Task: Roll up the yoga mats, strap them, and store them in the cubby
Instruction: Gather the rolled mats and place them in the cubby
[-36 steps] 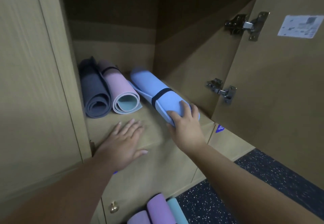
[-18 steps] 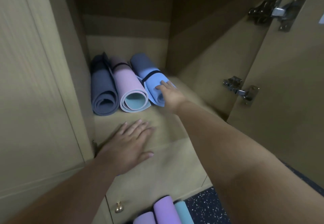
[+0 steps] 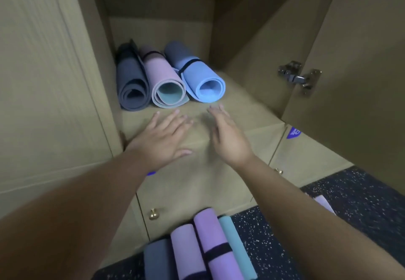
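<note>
Both hands empty; blue mat [image 3: 202,82] just beyond right grip [image 3: 228,135].

- The left hand [image 3: 163,139] is lying palm down near the centre of the frame, fingers straight and slightly spread, pointing toward the upper right, thumb sticking out to the right.
- The left forearm is running from the lower left corner up to that hand.
- The right hand [image 3: 230,136] is hanging just right of centre, turned edge-on, fingers straight and together, holding nothing; its fingertips are blurred.
- The right forearm is stretching from the lower right corner up to the wrist.
</note>
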The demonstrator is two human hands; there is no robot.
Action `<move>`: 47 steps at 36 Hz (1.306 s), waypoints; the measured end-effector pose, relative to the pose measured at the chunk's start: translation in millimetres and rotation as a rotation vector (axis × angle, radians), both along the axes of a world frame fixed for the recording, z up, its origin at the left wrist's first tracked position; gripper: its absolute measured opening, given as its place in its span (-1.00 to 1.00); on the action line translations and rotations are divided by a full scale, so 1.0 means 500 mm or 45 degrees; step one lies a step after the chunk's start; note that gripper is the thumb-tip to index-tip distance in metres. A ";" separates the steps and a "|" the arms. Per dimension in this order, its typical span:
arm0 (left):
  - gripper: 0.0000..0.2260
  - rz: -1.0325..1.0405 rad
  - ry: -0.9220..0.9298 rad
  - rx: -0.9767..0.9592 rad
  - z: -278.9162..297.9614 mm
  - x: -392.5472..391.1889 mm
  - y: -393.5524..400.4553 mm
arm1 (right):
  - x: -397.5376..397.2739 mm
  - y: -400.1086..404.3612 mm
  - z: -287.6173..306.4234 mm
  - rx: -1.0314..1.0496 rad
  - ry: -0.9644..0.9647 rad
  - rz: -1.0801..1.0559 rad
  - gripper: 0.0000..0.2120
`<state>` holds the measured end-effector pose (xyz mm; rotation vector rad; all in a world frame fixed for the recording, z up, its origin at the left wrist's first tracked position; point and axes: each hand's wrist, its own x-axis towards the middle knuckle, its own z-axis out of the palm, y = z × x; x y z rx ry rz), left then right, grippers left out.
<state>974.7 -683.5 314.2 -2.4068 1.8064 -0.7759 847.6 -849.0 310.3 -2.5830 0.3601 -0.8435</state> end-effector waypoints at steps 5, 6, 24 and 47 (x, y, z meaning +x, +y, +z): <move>-0.35 0.124 0.004 0.058 0.006 -0.025 0.008 | -0.133 0.058 -0.129 0.012 0.048 0.041 -0.41; -0.35 0.162 0.024 0.049 0.007 -0.033 0.010 | -0.158 0.069 -0.152 0.029 0.090 0.039 -0.42; -0.45 0.441 1.245 -0.123 -0.374 -0.354 0.172 | -0.465 0.259 -0.421 0.535 0.896 -0.126 -0.40; -0.10 0.991 2.554 -0.145 -0.585 -0.571 0.231 | -0.524 0.281 -0.476 0.625 1.483 -0.431 -0.12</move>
